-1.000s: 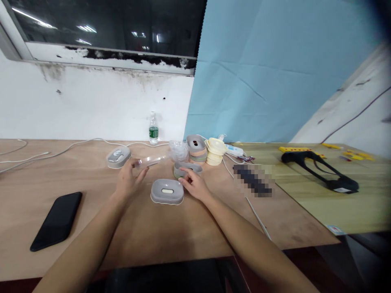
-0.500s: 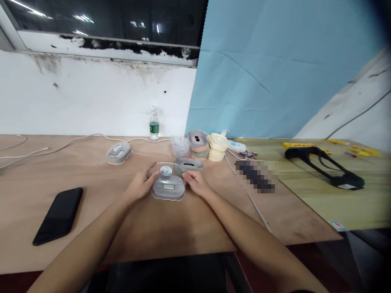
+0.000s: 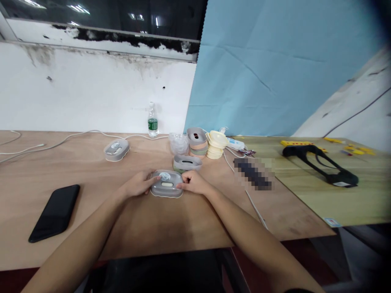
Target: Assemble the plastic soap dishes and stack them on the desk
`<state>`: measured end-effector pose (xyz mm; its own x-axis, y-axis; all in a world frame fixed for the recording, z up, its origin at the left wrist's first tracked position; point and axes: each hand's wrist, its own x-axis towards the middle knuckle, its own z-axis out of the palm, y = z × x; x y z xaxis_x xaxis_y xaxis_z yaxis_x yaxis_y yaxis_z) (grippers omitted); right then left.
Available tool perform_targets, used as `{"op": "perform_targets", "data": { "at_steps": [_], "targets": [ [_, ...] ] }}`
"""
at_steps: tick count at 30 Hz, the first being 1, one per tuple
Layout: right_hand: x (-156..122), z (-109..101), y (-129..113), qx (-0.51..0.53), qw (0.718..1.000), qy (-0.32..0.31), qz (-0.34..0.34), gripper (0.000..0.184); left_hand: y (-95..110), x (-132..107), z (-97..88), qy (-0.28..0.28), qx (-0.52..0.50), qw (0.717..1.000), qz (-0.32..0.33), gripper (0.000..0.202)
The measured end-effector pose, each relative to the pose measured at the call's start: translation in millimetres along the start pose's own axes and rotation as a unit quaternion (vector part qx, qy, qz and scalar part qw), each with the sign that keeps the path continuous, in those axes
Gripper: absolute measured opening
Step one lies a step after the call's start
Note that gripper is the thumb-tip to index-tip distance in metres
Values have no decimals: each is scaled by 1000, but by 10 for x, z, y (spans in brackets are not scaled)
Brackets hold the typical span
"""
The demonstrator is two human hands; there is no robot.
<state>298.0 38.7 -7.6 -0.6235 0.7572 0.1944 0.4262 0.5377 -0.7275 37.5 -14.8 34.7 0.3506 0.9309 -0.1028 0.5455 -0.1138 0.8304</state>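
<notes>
Both my hands are on the grey box [image 3: 166, 188], which sits flat on the tabletop [image 3: 171, 228] straight in front of me, near the middle. My left hand [image 3: 138, 185] is curled against the box's left end, with the fingertips up on the clear lid [image 3: 170, 178] that covers it. My right hand [image 3: 194, 184] is half closed on the right end, thumb and forefinger pinching the rim there. So the box is gripped from both ends, and neither hand holds anything else. A small round sticker [image 3: 164, 176] shows on the lid, towards the left.

Just behind the box lies an open grey tray [image 3: 187, 163], apart from my fingers. Farther back is a stack of grey and tan trays [image 3: 197, 143]. A pile of clear plastic covers [image 3: 178, 143] is on its left and a stack of cream-coloured pieces [image 3: 215, 146] on its right. A second closed grey case [image 3: 116, 149] rests well off to the left of these. A water bottle [image 3: 152, 121] stands upright by the white wall. A white cable [image 3: 76, 135] runs along the back of the tabletop.

A black phone [image 3: 54, 213] lies face down near my left forearm, well apart from the box. To the right a dark object is blurred out and I cannot tell what it is. Beyond it a black strap frame [image 3: 324, 166] lies on the lighter board. A blue sheet [image 3: 275, 69] hangs behind all this.
</notes>
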Motion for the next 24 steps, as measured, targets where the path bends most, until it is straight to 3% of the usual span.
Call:
{"op": "perform_targets", "data": {
  "at_steps": [8,16,20,24],
  "targets": [
    [36,-56,2,59,997,-41,34,57,-68,24,20,5,19,1000,-5,58],
    [10,-100,-4,82,990,-82,79,54,-67,28,10,5,56,998,32,57],
    [9,-90,5,81,991,-73,79,53,-100,49,8,33,111,992,40,57],
    [39,-45,18,61,995,-13,80,47,-173,86,3,112,166,979,44,63]
  ]
}}
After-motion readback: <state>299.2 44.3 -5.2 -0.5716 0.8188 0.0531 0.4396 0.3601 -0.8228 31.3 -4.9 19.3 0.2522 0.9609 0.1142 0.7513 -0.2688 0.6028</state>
